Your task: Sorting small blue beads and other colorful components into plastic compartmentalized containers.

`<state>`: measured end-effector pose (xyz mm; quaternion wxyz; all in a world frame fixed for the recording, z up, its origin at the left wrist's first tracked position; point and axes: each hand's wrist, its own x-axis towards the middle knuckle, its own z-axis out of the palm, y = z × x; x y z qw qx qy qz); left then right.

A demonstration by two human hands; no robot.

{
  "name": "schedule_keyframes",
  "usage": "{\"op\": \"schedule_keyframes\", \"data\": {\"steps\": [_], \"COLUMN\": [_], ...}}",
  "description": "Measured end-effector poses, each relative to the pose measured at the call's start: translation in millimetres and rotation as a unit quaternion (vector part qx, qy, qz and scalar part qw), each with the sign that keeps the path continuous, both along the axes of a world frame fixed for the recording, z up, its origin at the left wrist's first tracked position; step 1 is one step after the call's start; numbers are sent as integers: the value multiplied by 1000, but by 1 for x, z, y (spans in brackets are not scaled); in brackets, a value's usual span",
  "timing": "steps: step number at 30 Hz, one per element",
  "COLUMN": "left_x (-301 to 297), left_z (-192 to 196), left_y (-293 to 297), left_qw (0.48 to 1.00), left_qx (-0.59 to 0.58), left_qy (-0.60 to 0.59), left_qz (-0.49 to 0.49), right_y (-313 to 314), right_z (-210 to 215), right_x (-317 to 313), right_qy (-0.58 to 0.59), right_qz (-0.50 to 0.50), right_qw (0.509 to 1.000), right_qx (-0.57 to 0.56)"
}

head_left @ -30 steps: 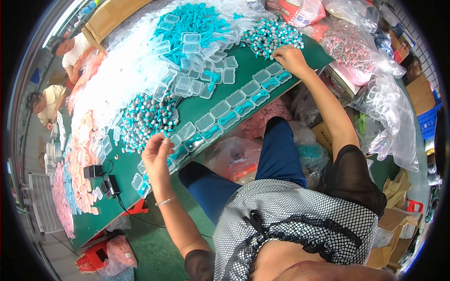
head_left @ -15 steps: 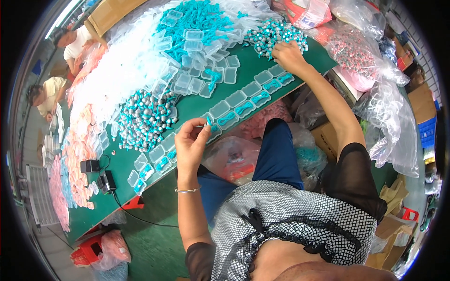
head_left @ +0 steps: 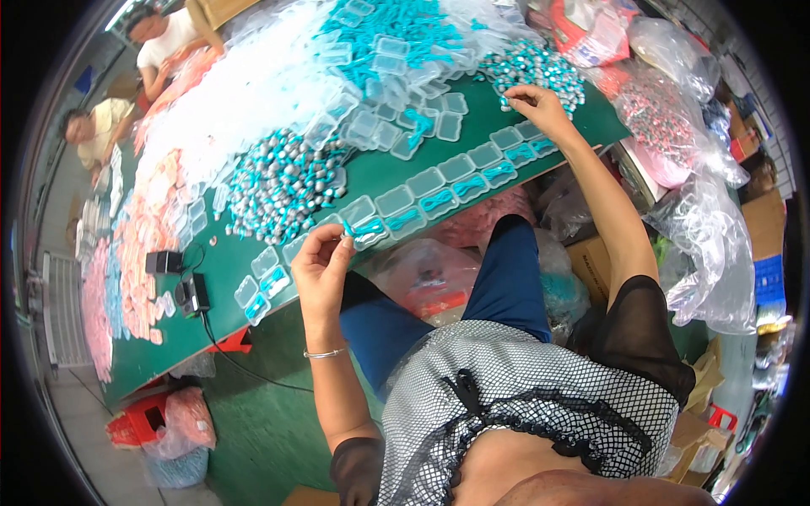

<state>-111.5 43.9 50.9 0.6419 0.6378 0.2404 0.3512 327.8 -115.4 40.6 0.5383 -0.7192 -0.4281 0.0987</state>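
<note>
Along the table's near edge runs a row of open clear plastic cases (head_left: 434, 180), several with teal cords (head_left: 436, 201) inside. My left hand (head_left: 319, 266) is over the left part of this row, thumb and fingers pinched on a small teal-and-white piece (head_left: 347, 231). At the near left edge of the right-hand pile of teal-and-grey pieces (head_left: 540, 72), my right hand (head_left: 542, 110) pinches one small teal-and-grey piece (head_left: 505, 103). Its other fingers are curled. A larger pile of similar pieces (head_left: 283, 181) lies beyond my left hand.
Loose clear cases (head_left: 384, 126) and a heap of teal cords (head_left: 392, 34) lie at the back. A black adapter (head_left: 194, 293) with a cable sits at the left. Plastic bags (head_left: 700, 266) and cartons (head_left: 759, 202) crowd the right. Two people (head_left: 164, 42) work at the far left.
My right hand has drawn back slightly from the right-hand pile, with a small piece now showing at its fingertips. My left hand has shifted left along the row, still pinched. The whole view has shifted.
</note>
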Motion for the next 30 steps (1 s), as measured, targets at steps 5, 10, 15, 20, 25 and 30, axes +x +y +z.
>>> {"op": "schedule_keyframes", "data": {"steps": [5,10,15,20,25,30], "left_x": [-54,-106,-137,-141,-139,-148], "left_z": [1,-3,-11,-16,-19,-31], "left_y": [14,25,29,28,28,34], "left_qw": [995,986,978,978,980,976], "left_qx": [6,25,-4,-18,-9,31], "left_qy": [10,30,28,21,15,35], "left_qz": [102,162,204,208,198,213], "right_y": [31,59,74,100,128,157], "right_z": [-12,-4,4,-8,-7,-9], "right_x": [-5,-35,-107,-154,-187,-201], "right_qy": [-109,-46,38,27,-48,-2], "right_qz": [-49,2,136,177,206,234], "right_qw": [992,998,988,979,973,969], "right_qx": [-37,-41,-62,-100,-88,-82]}}
